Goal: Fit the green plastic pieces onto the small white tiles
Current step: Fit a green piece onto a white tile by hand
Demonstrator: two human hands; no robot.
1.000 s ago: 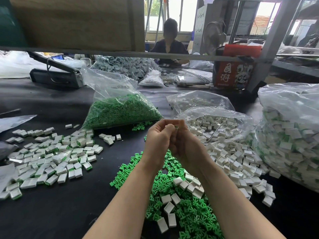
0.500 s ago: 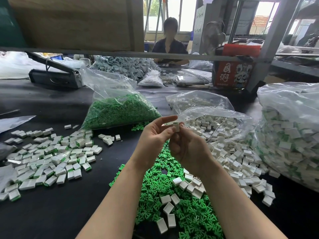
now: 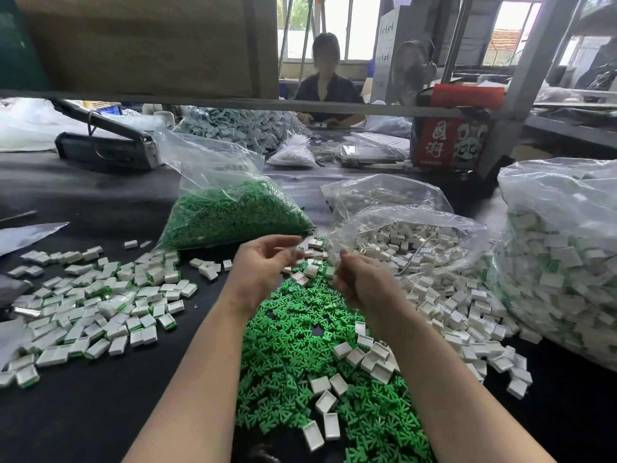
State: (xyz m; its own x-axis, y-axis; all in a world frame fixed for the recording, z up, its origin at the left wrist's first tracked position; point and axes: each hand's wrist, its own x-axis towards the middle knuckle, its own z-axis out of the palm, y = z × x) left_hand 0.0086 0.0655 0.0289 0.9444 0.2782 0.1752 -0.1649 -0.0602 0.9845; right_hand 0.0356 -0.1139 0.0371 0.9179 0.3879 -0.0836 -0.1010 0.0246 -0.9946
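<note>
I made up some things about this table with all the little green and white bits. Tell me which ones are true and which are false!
1. The loose green pieces lie between the person's forearms. True.
2. The bag of green pieces is red. False: it is clear plastic.
3. The pile of fitted tiles lies left of the left hand. True.
4. The right hand rests flat on the table. False: it is raised above the pieces.

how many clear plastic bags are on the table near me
4: a bag of green pieces far centre, a nearly empty bag behind, an open bag of white tiles centre right, a big bag far right. More may be hidden.
</note>
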